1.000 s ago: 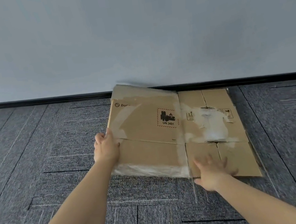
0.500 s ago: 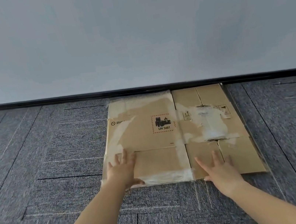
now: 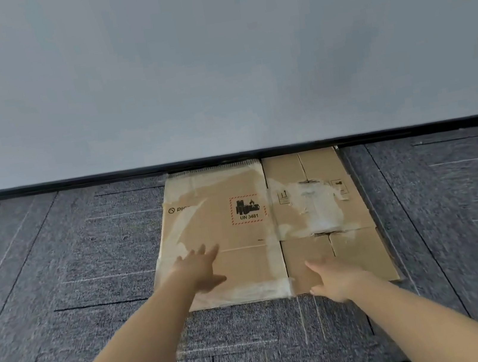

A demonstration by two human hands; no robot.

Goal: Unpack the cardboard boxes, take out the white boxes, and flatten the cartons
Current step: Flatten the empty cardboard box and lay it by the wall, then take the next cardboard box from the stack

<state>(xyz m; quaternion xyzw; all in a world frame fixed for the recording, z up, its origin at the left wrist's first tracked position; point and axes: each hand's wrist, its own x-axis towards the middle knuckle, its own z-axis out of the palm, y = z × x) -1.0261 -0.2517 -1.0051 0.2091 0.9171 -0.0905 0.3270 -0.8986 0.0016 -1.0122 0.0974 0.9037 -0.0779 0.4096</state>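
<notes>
Matt cardboard carton (image 3: 249, 235), seemingly tape-glossed.

Arms: both bare, stretched forward and down, side by side.
Left hand (image 3: 200, 270): palm down, fingers straight, thumb out to the side.
Right hand (image 3: 336, 279): palm down, fingers straight, spread, set nearer the body.

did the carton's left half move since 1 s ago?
Yes, downward: the far-left corner of the carton overlapped the baseboard before; now it lies flat on the carpet below it.

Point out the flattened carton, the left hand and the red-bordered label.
flattened carton (image 3: 240, 238), head view, bare panel near its middle.
left hand (image 3: 198, 270), head view, back of the hand.
red-bordered label (image 3: 247, 208), head view, its printed middle.
</notes>
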